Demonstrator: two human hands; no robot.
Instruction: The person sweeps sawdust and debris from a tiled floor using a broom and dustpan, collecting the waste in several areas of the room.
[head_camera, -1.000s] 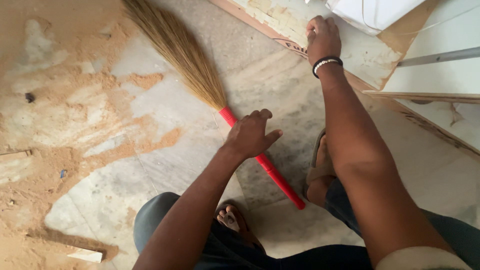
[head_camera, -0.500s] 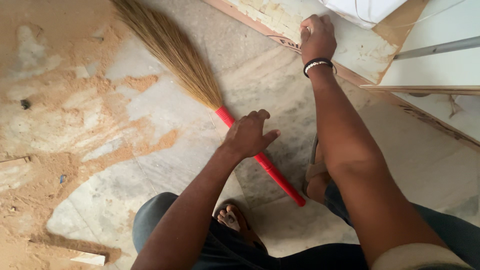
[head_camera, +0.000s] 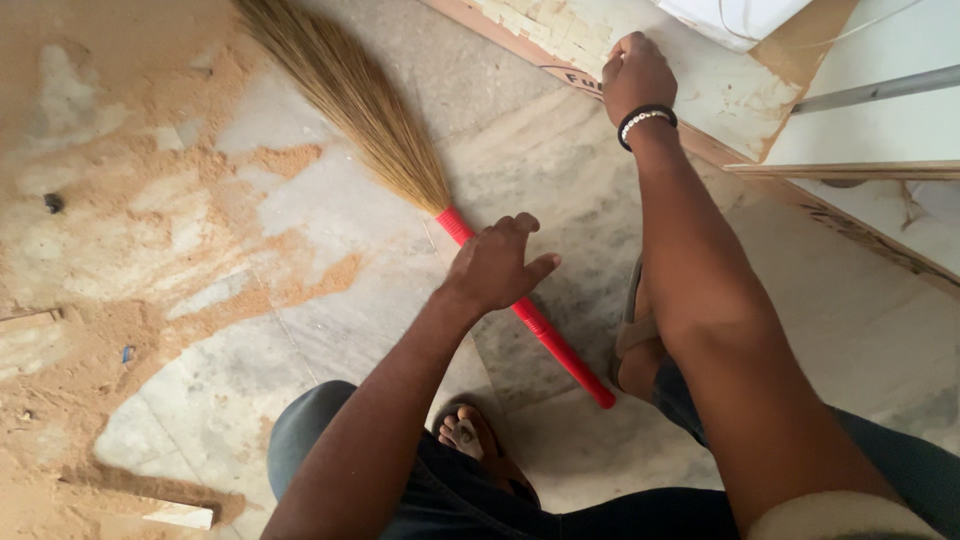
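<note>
A grass broom with a red handle lies slanted across the stone floor. My left hand is over the upper part of that handle, fingers bent and apart, thumb spread to the right. Whether it presses on the handle is hidden. My right hand, with a beaded bracelet on the wrist, is curled on the edge of a worn wooden board at the top. I am crouching; my foot in a sandal shows below the left hand.
Sawdust covers the floor at the left, with a small wood offcut at the lower left. White panels and a metal bar stand at the upper right.
Hardly anything differs. The view has shifted slightly; my right hand has settled lower on the board edge, and my left hand stays over the red handle.
</note>
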